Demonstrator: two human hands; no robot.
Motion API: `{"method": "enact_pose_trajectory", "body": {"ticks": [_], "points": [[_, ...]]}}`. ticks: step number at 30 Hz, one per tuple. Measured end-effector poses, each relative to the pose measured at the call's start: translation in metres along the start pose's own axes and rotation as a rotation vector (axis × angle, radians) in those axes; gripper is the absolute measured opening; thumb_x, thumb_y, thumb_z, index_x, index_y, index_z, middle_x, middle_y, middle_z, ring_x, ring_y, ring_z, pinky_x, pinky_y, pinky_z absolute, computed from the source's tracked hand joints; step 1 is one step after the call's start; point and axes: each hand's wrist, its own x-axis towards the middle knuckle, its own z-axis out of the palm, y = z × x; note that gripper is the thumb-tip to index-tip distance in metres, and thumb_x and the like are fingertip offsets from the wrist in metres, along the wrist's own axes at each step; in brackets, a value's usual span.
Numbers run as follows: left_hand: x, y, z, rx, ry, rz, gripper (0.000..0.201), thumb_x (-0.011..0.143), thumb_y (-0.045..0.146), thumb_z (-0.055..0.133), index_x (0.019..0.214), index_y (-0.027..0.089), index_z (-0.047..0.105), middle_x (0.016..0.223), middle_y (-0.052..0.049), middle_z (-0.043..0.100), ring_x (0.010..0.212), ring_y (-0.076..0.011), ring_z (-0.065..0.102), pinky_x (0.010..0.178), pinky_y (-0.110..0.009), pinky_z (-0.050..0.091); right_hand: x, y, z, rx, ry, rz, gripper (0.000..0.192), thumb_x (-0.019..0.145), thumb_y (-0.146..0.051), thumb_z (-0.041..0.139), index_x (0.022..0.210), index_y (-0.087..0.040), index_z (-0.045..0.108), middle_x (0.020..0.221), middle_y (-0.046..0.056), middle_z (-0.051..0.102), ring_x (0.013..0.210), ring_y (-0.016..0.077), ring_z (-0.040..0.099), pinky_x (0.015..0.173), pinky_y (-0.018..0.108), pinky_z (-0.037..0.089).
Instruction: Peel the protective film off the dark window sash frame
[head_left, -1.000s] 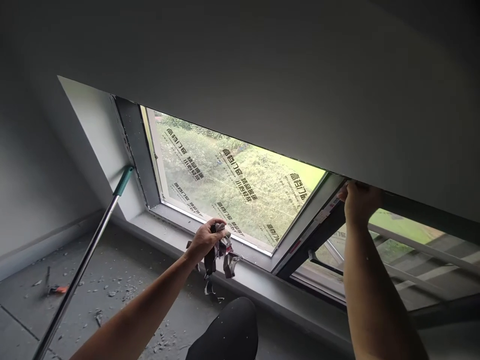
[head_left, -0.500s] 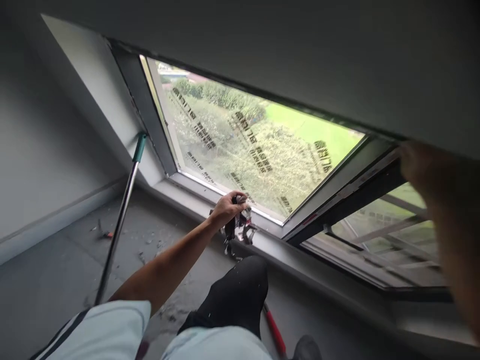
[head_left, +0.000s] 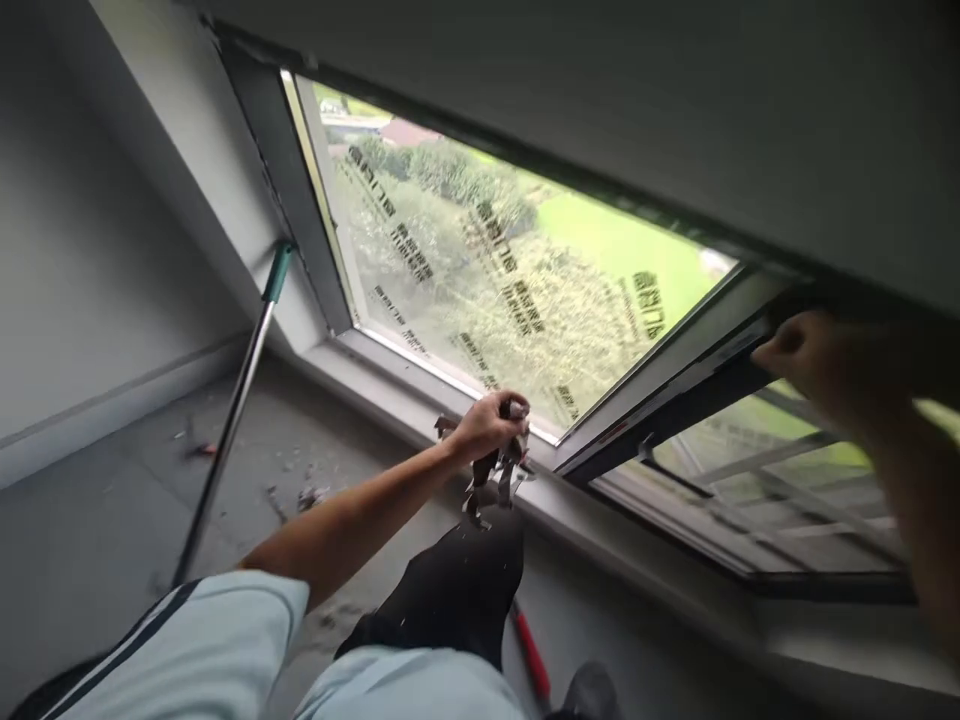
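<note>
My left hand is closed round a bunch of curled, torn strips, dark and pale, that look like peeled tape or film. They dangle over my knee, in front of the sill. My right hand is up at the dark frame of the right-hand window, fingers curled and pinched together near its upper part. Whatever may be between those fingers is too small and dark to see. A window handle sits lower on that frame.
A pole with a green grip leans at the left wall corner. Debris is scattered over the grey floor. Beside my foot lies a red-handled tool. The large pane bears printed film; a dark sloping edge runs above it.
My right hand has shifted left and slightly down along the frame, fingers now curled in a pinch. My left hand with the strips has moved right and a little down. The view has shifted slightly.
</note>
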Motion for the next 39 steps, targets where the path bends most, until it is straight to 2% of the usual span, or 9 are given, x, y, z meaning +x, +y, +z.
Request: {"method": "enact_pose_trajectory", "body": {"ticks": [2, 6, 10, 12, 17, 21, 26, 32, 39], "points": [[0.006, 0.007, 0.017, 0.096, -0.008, 0.089, 0.032, 0.068, 0.027, 0.065, 0.098, 0.018, 0.061, 0.071, 0.002, 0.057, 0.064, -0.0115, 0.053, 0.062, -0.023, 0.045, -0.01, -0.003, -0.007, 0.007, -0.087, -0.028, 0.016, 0.059, -0.016, 0.072, 0.062, -0.018, 0.057, 0.044, -0.004, 0.045, 0.048, 0.0124, 0.047, 0.057, 0.027, 0.037], [0.027, 0.031, 0.061, 0.357, -0.032, 0.442, 0.046, 0.068, 0.024, 0.065, 0.113, 0.02, 0.058, 0.094, -0.005, 0.06, 0.089, -0.0198, 0.054, 0.082, -0.032, 0.046, -0.044, -0.001, 0.005, 0.286, -0.212, 0.059, 0.011, 0.066, -0.03, 0.062, 0.067, -0.02, 0.058, 0.042, -0.005, 0.05, 0.041, 0.0123, 0.049, 0.049, 0.024, 0.038], [0.053, 0.063, 0.103, 0.515, -0.123, 0.691, 0.061, 0.075, 0.02, 0.06, 0.133, 0.024, 0.043, 0.104, -0.008, 0.056, 0.099, -0.0226, 0.05, 0.085, -0.035, 0.045, -0.076, -0.007, 0.018, 0.572, -0.294, 0.129, 0.017, 0.068, -0.036, 0.057, 0.07, -0.019, 0.056, 0.04, -0.006, 0.047, 0.036, 0.0106, 0.044, 0.04, 0.021, 0.033], [0.067, 0.075, 0.118, 0.593, -0.143, 0.806, 0.057, 0.08, 0.017, 0.054, 0.134, 0.028, 0.041, 0.11, -0.008, 0.053, 0.101, -0.0218, 0.048, 0.086, -0.035, 0.045, -0.09, -0.014, 0.023, 0.612, -0.318, 0.133, 0.016, 0.068, -0.035, 0.056, 0.069, -0.019, 0.055, 0.039, -0.006, 0.046, 0.035, 0.01, 0.042, 0.038, 0.02, 0.032], [0.091, 0.08, 0.135, 0.722, -0.27, 1.012, 0.027, 0.085, 0.025, 0.051, 0.11, 0.026, 0.062, 0.126, -0.006, 0.047, 0.104, -0.0207, 0.049, 0.088, -0.033, 0.043, -0.124, -0.026, 0.038, 0.654, -0.3, 0.176, 0.012, 0.067, -0.032, 0.055, 0.068, -0.02, 0.055, 0.039, -0.006, 0.046, 0.035, 0.0097, 0.041, 0.036, 0.02, 0.031], [0.093, 0.07, 0.133, 0.671, -0.31, 1.067, 0.02, 0.085, 0.017, 0.05, 0.098, 0.019, 0.065, 0.113, -0.007, 0.058, 0.1, -0.0172, 0.052, 0.093, -0.031, 0.041, -0.133, -0.022, 0.047, 0.838, -0.284, 0.265, 0.018, 0.072, -0.037, 0.058, 0.076, -0.02, 0.054, 0.04, -0.007, 0.045, 0.034, 0.0091, 0.039, 0.036, 0.02, 0.03], [0.08, 0.074, 0.129, 0.52, -0.262, 1.033, 0.021, 0.082, 0.011, 0.05, 0.095, 0.018, 0.065, 0.109, -0.007, 0.061, 0.099, -0.0164, 0.053, 0.093, -0.031, 0.041, -0.117, 0.009, 0.072, 1.106, -0.024, 0.383, 0.033, 0.072, -0.05, 0.063, 0.081, -0.02, 0.052, 0.047, -0.008, 0.045, 0.037, 0.0084, 0.039, 0.038, 0.021, 0.031], [0.069, 0.084, 0.136, 0.342, -0.132, 0.945, 0.02, 0.082, 0.008, 0.051, 0.09, 0.017, 0.067, 0.094, -0.005, 0.064, 0.092, -0.0151, 0.054, 0.087, -0.029, 0.043, -0.098, 0.03, 0.1, 0.713, 0.077, 0.343, 0.044, 0.074, -0.058, 0.054, 0.083, -0.016, 0.061, 0.05, -0.001, 0.055, 0.047, 0.0139, 0.051, 0.052, 0.026, 0.04], [0.035, 0.06, 0.149, 0.423, -0.184, 0.969, 0.023, 0.077, 0.008, 0.055, 0.093, 0.017, 0.068, 0.088, -0.006, 0.064, 0.085, -0.0163, 0.053, 0.081, -0.028, 0.044, -0.062, 0.027, 0.109, 0.284, 0.239, 0.139, 0.034, 0.084, -0.042, 0.045, 0.085, -0.015, 0.065, 0.066, 0.007, 0.065, 0.061, 0.0172, 0.059, 0.059, 0.026, 0.036]]}}
